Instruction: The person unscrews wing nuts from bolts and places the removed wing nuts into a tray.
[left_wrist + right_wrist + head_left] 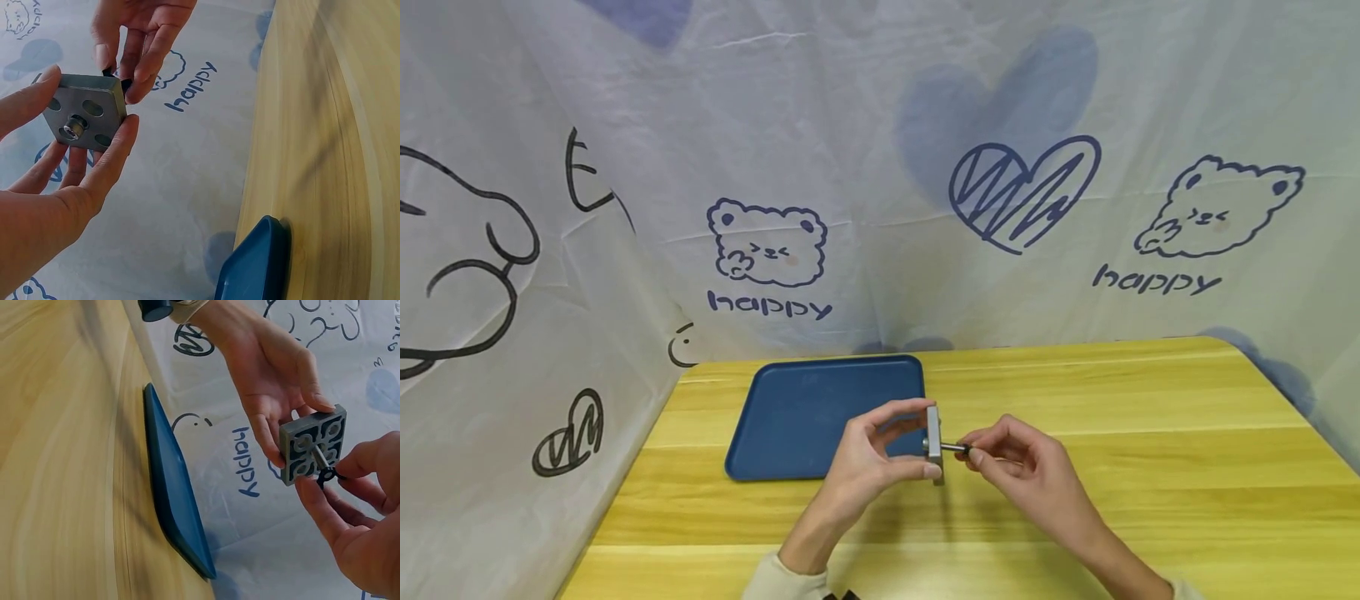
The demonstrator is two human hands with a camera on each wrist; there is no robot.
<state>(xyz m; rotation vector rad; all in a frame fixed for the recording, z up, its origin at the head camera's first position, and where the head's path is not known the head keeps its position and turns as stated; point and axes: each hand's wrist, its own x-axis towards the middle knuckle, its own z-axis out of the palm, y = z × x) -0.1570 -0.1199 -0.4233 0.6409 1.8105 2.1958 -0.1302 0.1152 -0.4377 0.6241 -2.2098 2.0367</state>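
A square grey metal plate (933, 433) is held on edge above the table by my left hand (865, 467), thumb below and fingers above in the head view. In the left wrist view, one flat face of the plate (74, 101) has oval holes and a round bolt head (75, 127) at its centre. The bolt's shank (319, 455) sticks out of the recessed other face, seen in the right wrist view. My right hand (1030, 467) pinches a small black winged piece (327, 474), apparently a wing nut, at the shank's end. Fingertips partly cover it.
A blue tray (820, 417) lies on the wood-grain table (1112, 467), behind and left of my hands. White cloth (880, 167) printed with hearts and bears hangs along the table's back and left side.
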